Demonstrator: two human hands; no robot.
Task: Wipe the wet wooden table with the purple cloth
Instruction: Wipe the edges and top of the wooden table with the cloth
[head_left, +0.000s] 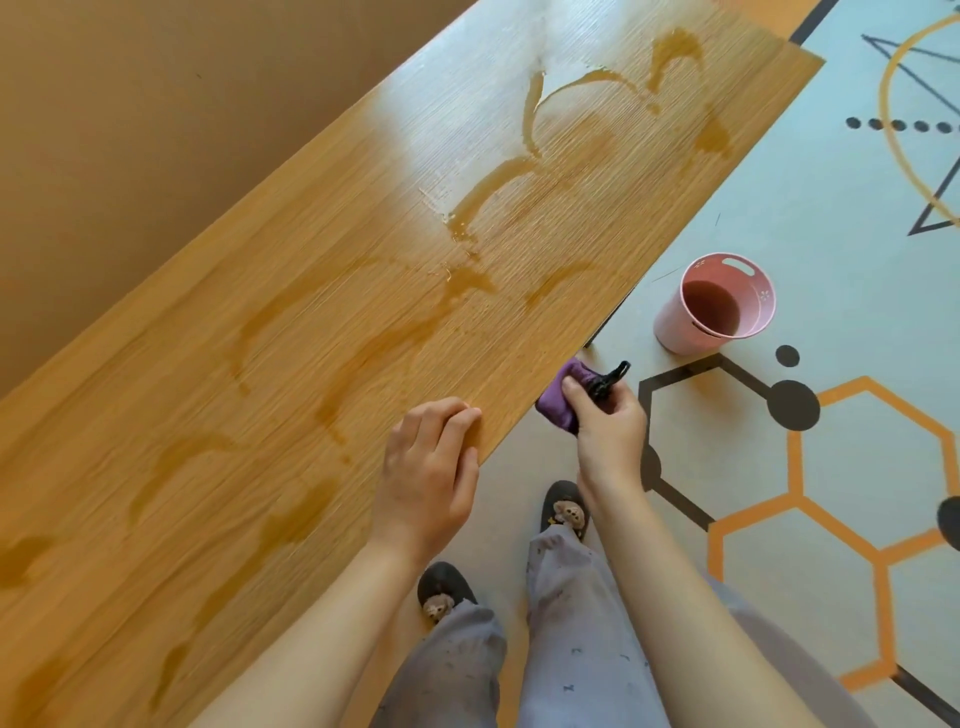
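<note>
Your right hand (608, 431) grips the bunched purple cloth (558, 402) just off the table's near edge, and your left hand (428, 478) rests flat and empty on that edge. Wet streaks (363, 332) cover the wooden table (182, 415); a pink bucket (714, 304) stands on the floor nearby.

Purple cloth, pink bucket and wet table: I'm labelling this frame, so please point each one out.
purple cloth (558, 402), head view, on the bunched fabric left of the right hand's thumb.
pink bucket (675, 322), head view, on its outer wall.
wooden table (291, 322), head view, on a bare stretch of the wet top.
</note>
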